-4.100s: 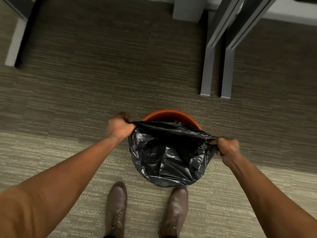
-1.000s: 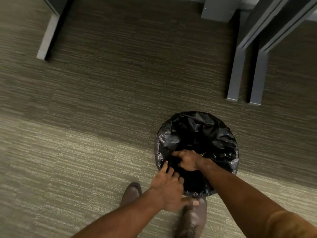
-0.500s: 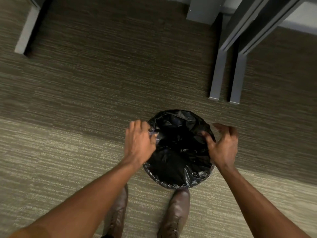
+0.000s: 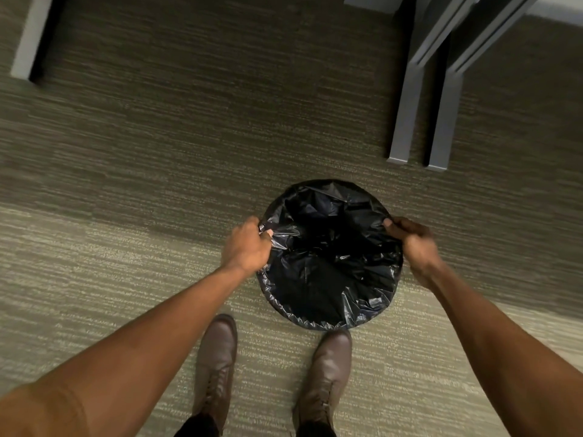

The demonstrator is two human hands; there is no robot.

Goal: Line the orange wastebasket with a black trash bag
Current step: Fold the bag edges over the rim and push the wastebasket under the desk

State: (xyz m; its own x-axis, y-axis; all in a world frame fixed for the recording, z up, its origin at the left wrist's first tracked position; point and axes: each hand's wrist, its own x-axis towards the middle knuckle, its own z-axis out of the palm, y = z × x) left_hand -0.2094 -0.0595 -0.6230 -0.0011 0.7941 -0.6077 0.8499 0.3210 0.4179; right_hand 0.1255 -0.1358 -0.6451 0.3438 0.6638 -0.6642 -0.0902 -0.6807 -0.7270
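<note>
Bag [image 4: 328, 279] mouth draped over wastebasket; my left hand [image 4: 247, 247], right hand [image 4: 413, 244] pinch opposite bag edges, tensioning cuff so it seats

Looks like an office: striped commercial carpet [image 4: 157, 152] underfoot, grey metal desk legs [image 4: 407, 99] standing well beyond the fingers [image 4: 391, 223], up and right.

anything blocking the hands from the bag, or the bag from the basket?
Nothing visible. The left hand and right hand each grip the black trash bag at opposite sides of its rim. The bag hides the whole wastebasket; no orange shows.
</note>
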